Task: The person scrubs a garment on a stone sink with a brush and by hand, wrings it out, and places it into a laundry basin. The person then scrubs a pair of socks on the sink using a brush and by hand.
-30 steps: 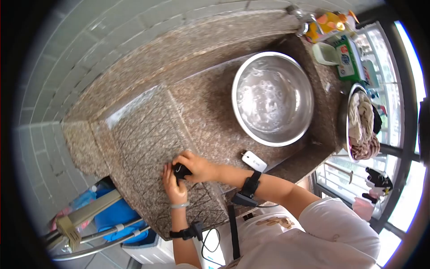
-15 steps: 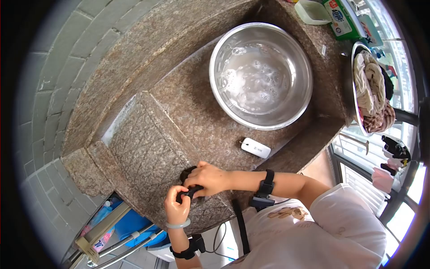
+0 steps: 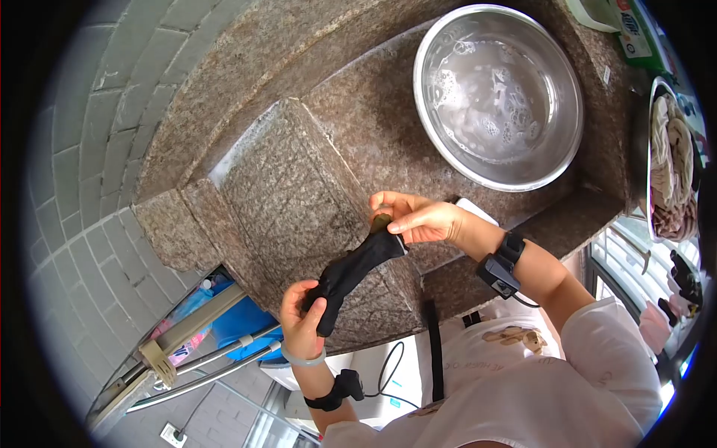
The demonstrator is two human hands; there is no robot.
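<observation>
While the metal basin (image 3: 554, 138) stands clear of them, left hand (image 3: 302, 328) and right hand (image 3: 429, 219), half-curled, pinch black cloth (image 3: 357, 270)

- Hands (image 3: 302, 325) (image 3: 422, 219): two are shown, one left, one right.
- Black cloth (image 3: 355, 272): one piece.
- Basins (image 3: 493, 175) (image 3: 650, 149): two.
- Wrist straps (image 3: 348, 387) (image 3: 500, 273): two.
- Bracelet (image 3: 303, 362): one.
- Shirt (image 3: 545, 388): one.
- Green box (image 3: 642, 36): one, partly visible.
- White tub (image 3: 594, 13): one, partly visible.
- Wall socket (image 3: 172, 435): one.
- Bundled garments (image 3: 672, 160): at least two; the full number is hidden.

White printed shirt (image 3: 538, 392), black forearm straps (image 3: 512, 246)
</observation>
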